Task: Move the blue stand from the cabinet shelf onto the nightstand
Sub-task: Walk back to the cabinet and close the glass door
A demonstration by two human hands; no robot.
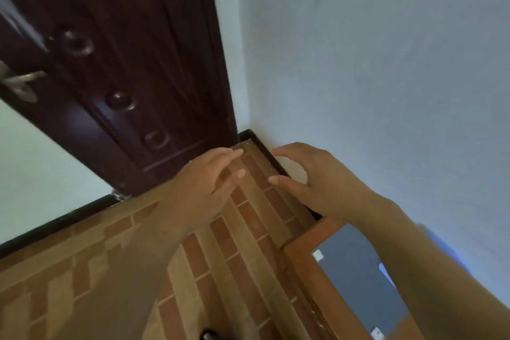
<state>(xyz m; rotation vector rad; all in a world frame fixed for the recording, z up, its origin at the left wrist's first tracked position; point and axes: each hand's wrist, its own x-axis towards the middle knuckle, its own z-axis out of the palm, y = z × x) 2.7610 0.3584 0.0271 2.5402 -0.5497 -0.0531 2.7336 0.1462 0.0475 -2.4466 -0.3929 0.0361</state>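
Note:
My left hand [204,182] and my right hand [311,176] are held out in front of me over the floor near the room corner. Their palms face each other, the fingers are spread, and nothing is in them. Below my right forearm, at the bottom right, is a wooden-framed piece of furniture [303,259] with a dark grey top [353,284]. A small blue patch [387,274] shows at the edge of my right forearm; I cannot tell what it is. No blue stand is plainly visible, and no cabinet shelf is in view.
A dark brown door [124,77] with a metal handle [19,83] fills the upper left. A pale wall [386,63] runs along the right. The floor [234,270] has a brick pattern, with a black skirting strip [265,152] along the walls.

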